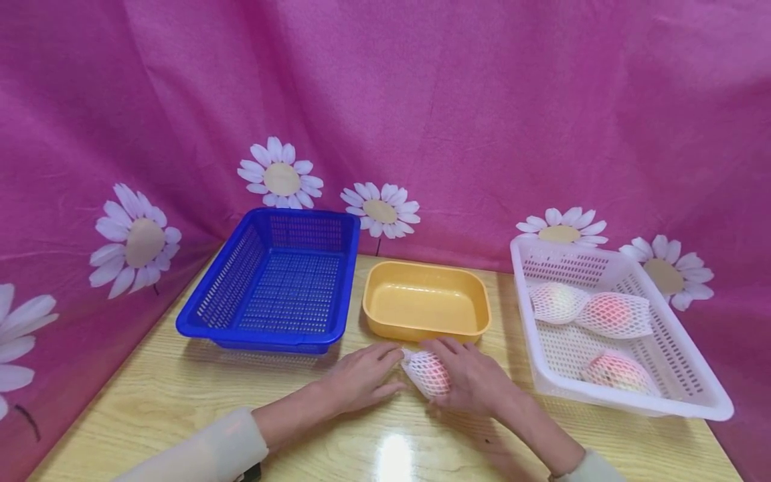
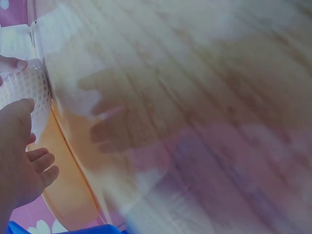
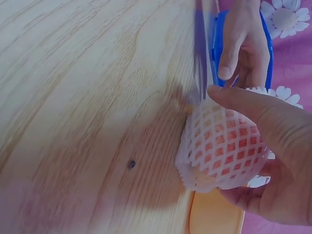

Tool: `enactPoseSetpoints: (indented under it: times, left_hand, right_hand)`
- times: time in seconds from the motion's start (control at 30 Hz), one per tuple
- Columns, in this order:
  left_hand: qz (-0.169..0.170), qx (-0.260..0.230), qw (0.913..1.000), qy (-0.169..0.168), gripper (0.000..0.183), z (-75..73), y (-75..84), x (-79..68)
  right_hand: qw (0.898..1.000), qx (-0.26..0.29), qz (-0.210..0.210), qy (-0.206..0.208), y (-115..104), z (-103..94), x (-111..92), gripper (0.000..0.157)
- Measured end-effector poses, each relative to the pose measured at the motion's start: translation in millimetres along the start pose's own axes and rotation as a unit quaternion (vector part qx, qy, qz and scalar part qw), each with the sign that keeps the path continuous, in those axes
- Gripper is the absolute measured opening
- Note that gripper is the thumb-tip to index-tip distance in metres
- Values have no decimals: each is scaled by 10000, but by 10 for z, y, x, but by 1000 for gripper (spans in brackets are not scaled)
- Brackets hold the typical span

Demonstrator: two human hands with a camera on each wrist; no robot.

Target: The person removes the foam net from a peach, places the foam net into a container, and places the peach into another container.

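Note:
A pink-red and pale yellow round fruit in a white foam net (image 1: 426, 373) is at the table's front middle, just before the yellow tray (image 1: 381, 328). My right hand (image 1: 476, 378) grips it from the right, thumb on one side and fingers on the other, as the right wrist view shows. At the net's left end is my left hand (image 1: 361, 378), its fingers relaxed and close to the net. Whether they touch it is hard to tell. The left wrist view shows the netted fruit (image 2: 36, 92) beside the left hand (image 2: 22, 156).
A blue basket (image 1: 207, 328) stands at the back left. To the right, a white basket (image 1: 638, 398) holds several fruits in foam nets (image 1: 610, 313). A pink cloth (image 1: 458, 134) with daisies hangs behind the wooden table (image 1: 199, 415).

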State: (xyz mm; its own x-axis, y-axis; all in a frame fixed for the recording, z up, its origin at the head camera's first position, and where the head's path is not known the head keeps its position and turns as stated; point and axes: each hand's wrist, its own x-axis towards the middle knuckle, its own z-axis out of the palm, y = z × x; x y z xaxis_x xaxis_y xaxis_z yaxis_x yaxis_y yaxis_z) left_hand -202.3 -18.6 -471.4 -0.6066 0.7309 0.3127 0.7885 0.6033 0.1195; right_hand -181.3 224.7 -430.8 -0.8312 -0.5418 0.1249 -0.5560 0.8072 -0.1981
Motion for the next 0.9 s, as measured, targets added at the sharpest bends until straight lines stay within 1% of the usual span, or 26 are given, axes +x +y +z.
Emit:
enactPoseSetpoints:
  times: [0.07,0.2,0.43,0.6,0.7,0.8,0.9]
  left_hand:
    - [-55,21,10000,-38,49,-11,-10,-9]
    - [-70,34,10000,-57,49,-32,-31,-17]
    - [91,2,9999,119,50,-61,-53,-27]
    - [62,-1,9999,121,53,-79,-81,-57]
    - [88,0,9998,194,55,-87,-103,-85]
    - [154,-13,9995,292,55,-89,-126,-113]
    - [144,-46,9995,279,55,-94,-146,-151]
  right_hand:
    - [10000,-48,41,-15,13,0,-9,95]
    - [9999,-136,24,55,44,6,-29,95]
    - [9999,-54,33,114,69,1,-50,97]
    - [9997,-69,105,188,71,-3,-71,96]
    - [9994,-106,224,249,85,-4,-104,95]
    - [9990,-126,292,305,116,-17,-148,98]
    - [9992,-71,237,322,154,-40,-197,103]
